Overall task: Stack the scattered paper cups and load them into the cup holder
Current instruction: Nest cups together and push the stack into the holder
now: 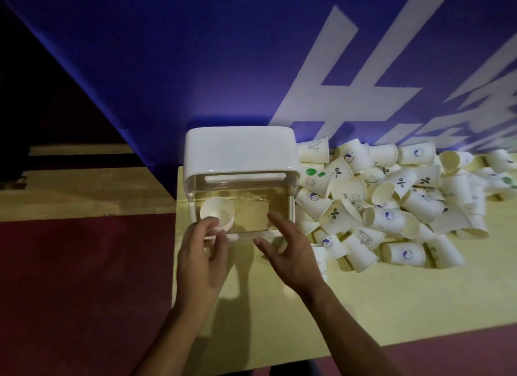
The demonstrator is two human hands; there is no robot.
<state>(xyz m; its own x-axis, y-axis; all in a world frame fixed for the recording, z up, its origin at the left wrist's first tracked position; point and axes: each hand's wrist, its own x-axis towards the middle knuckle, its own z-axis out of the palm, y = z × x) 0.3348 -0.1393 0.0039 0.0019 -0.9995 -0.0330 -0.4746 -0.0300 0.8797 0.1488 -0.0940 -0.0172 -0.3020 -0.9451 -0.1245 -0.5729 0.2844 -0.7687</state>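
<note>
Near the left edge of the table (pixel 279 319), the left hand (pixel 201 255) keeps a narrow grip, pinching the near lip of the cup holder (pixel 240 149). The right hand (pixel 288 252), fingers straight, touches its clear front. Inside, at the left, one cup (pixel 216 214) stands mouth upward. Paper cups (pixel 391 202) lie tumbled along the far edge.

Blue banner wall (pixel 195 53), pale table (pixel 363 305), seemingly dark-red floor (pixel 70 277)
</note>
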